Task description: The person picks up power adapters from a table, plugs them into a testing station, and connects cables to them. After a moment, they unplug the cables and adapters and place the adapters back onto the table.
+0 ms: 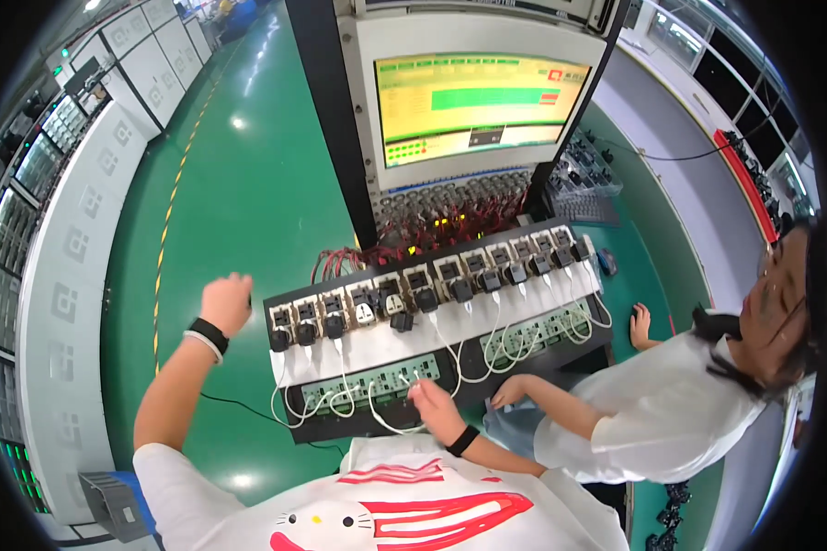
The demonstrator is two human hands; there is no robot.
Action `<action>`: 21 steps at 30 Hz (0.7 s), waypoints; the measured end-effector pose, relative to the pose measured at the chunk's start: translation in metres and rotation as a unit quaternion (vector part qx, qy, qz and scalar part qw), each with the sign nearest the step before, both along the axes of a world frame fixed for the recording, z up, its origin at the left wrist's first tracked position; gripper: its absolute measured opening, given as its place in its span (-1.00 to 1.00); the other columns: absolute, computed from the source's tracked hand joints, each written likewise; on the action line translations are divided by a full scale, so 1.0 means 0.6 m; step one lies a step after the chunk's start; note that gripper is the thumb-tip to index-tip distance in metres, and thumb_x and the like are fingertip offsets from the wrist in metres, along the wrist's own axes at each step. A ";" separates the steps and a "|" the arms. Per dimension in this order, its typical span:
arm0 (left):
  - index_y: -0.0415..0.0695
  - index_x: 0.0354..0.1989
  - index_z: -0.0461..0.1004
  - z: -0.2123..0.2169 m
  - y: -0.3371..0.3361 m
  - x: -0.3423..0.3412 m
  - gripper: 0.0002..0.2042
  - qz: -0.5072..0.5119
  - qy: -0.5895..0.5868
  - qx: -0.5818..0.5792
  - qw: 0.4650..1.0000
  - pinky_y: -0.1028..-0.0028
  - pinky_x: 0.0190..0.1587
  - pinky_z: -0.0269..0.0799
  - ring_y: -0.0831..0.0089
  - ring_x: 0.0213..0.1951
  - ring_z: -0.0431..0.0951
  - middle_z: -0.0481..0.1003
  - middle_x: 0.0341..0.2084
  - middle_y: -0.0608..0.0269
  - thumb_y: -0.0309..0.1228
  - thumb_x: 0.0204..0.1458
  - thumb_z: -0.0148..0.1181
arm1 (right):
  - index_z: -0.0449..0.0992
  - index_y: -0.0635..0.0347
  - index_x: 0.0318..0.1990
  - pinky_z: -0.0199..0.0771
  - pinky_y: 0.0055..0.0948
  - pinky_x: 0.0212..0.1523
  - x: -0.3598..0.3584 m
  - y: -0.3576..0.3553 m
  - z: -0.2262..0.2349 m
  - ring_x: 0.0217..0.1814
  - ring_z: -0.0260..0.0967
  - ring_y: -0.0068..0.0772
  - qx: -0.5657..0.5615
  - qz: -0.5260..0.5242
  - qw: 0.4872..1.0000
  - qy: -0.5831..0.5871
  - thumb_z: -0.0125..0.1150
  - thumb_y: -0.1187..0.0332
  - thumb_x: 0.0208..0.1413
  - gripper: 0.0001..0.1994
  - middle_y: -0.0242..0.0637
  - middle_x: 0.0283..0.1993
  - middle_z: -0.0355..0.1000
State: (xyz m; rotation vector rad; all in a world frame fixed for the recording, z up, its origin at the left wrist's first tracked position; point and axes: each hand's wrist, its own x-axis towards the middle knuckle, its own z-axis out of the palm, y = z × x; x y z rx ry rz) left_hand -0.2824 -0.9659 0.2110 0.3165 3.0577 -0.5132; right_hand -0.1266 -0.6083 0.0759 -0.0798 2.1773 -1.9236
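My left hand [228, 303] is raised over the green floor, left of the test rack. Its fingers are curled, and a small dark bit shows at their edge that I cannot make out. My right hand [436, 410] pinches the end of a white cable [405, 378] at the left green circuit board [369, 384]. Whether that plug sits in a port is too small to tell. Behind the boards runs a row of sockets with black power adapters [334, 325] plugged in; one black adapter [402, 321] hangs lower, near a white-faced socket [365, 314].
A second green circuit board [538, 332] lies to the right, with white cables looped over it. Above the sockets stands a monitor [482, 106] over red wiring. A co-worker [634, 404] sits close on my right, one hand near the bench. A grey bin [110, 505] stands lower left.
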 end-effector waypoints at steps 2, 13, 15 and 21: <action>-0.14 -0.31 0.37 0.014 0.022 -0.007 -0.73 -0.051 -0.022 0.097 0.994 0.17 -0.31 0.41 0.06 -0.29 0.46 0.39 -0.36 0.06 -0.46 -0.26 0.20 | 0.38 0.24 -0.29 0.27 -0.53 -0.36 -0.004 0.007 0.013 -0.44 0.22 -0.56 0.009 0.018 0.996 -0.085 -0.10 0.25 0.24 -0.76 -0.37 -0.49 0.25; -0.01 -0.29 0.44 -0.266 0.260 0.042 -0.78 -0.331 -0.035 0.213 0.919 0.28 -0.10 0.34 0.20 -0.12 0.41 0.42 -0.24 0.21 -0.49 -0.17 0.07 | 0.42 0.27 -0.24 0.34 -0.42 -0.28 -0.003 -0.016 0.020 -0.36 0.38 -0.31 0.069 0.094 0.990 -0.074 -0.09 0.26 0.22 -0.75 -0.18 -0.42 0.41; 0.00 -0.22 0.43 -0.246 0.244 0.030 -0.72 -0.263 -0.073 0.282 0.920 0.25 -0.08 0.33 0.18 -0.11 0.40 0.41 -0.20 0.23 -0.53 -0.18 0.06 | 0.42 0.28 -0.24 0.34 -0.43 -0.28 0.000 -0.014 0.014 -0.37 0.38 -0.34 0.073 0.095 0.990 -0.069 -0.08 0.26 0.22 -0.75 -0.20 -0.42 0.42; 0.26 -0.04 0.42 -0.224 0.115 -0.008 -0.54 -0.240 -0.096 0.149 0.955 0.19 -0.02 0.30 0.25 -0.05 0.38 0.37 -0.03 0.41 -0.54 -0.15 0.08 | 0.42 0.36 -0.02 0.40 -0.38 -0.19 -0.001 -0.018 0.000 -0.27 0.44 -0.25 0.076 0.092 0.990 -0.072 0.01 0.28 0.15 -0.66 -0.10 -0.26 0.46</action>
